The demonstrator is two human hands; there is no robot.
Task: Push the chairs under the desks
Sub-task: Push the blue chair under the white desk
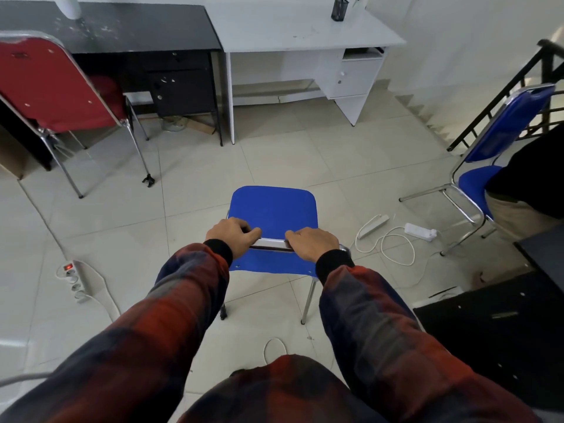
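Observation:
A blue padded chair [273,210] with chrome legs stands on the tiled floor in front of me, its seat facing the desks. My left hand [233,236] and my right hand [311,241] both grip the chrome top rail of its backrest. A white desk [308,35] with a drawer unit stands at the back wall, straight ahead, with open leg room beneath. A black desk [122,29] stands to its left. A red chair [52,83] sits at the left, partly pushed in at the black desk. A second blue chair [500,141] stands at the right.
A white power strip [76,279] with a lit red switch lies on the floor at the left. White cables and adapters [419,232] lie right of my chair. A person sits on the right blue chair. A dark cabinet [500,325] and a stair railing [518,83] are at the right.

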